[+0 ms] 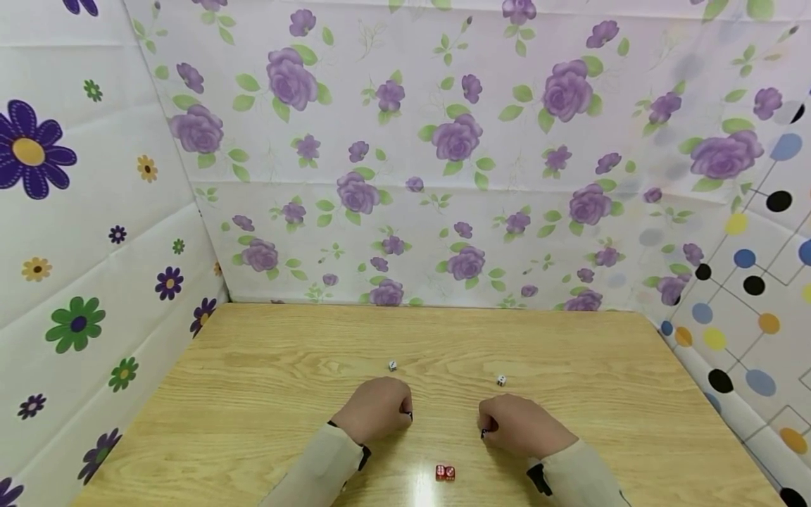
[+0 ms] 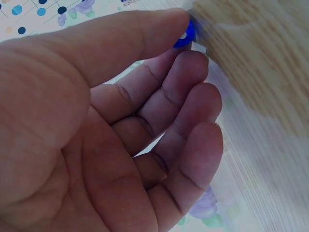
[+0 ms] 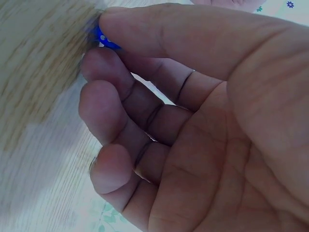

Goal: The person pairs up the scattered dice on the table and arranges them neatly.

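Note:
My left hand (image 1: 378, 410) pinches a blue die (image 2: 185, 38) between thumb and index finger, low over the wooden table. A second blue die (image 3: 105, 40) with white pips is pinched the same way by my right hand (image 1: 523, 424). Thumb and fingers cover most of both dice. Just beyond the left hand lies a white die (image 1: 392, 366), and another white die (image 1: 501, 380) sits just past the right hand. Two red dice, a left one (image 1: 440, 472) and a right one (image 1: 450, 473), stand side by side nearer my body, between the forearms.
The light wooden table (image 1: 304, 338) ends at a back wall of purple-rose cloth (image 1: 405, 148). Flowered cloth (image 1: 89, 239) hangs along the left side, and dotted cloth (image 1: 754, 310) along the right.

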`<state>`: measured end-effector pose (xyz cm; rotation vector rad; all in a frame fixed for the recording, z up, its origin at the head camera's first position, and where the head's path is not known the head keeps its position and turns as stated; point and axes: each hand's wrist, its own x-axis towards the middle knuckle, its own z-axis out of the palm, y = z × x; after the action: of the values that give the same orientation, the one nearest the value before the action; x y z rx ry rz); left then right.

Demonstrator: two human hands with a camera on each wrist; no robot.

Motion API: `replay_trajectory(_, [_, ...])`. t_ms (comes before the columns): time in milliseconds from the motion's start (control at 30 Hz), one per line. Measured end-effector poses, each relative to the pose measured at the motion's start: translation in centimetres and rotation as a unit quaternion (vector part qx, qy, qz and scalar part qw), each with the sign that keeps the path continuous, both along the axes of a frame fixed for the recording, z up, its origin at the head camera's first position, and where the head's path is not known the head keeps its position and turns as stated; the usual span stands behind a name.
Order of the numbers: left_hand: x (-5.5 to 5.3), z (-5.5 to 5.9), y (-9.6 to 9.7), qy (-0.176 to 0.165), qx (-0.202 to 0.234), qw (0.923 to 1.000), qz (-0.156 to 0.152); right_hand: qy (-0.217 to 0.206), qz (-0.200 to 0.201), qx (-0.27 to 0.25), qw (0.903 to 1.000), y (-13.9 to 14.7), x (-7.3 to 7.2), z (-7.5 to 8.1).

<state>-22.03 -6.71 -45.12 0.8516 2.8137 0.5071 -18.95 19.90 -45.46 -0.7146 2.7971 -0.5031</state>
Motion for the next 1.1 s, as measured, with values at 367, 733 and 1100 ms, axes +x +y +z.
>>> replay_trajectory(367, [0.10,-0.02,0.08,-0.005,0.008,1.0000,-0.001,-0.004,0.003,-0.008,1.0000,0.06,0.14,0.13])
replay_trajectory(733, [0.27,0.01,0.11,-0.008,0.011,0.9999,0.003,-0.006,0.003,-0.010,0.9999,0.10,0.06,-0.23])
replay_trajectory(1100, [0.29,-0.16,0.15,-0.003,0.012,0.9999,0.003,-0.006,0.006,-0.013,0.9999,0.11,0.16,-0.08])
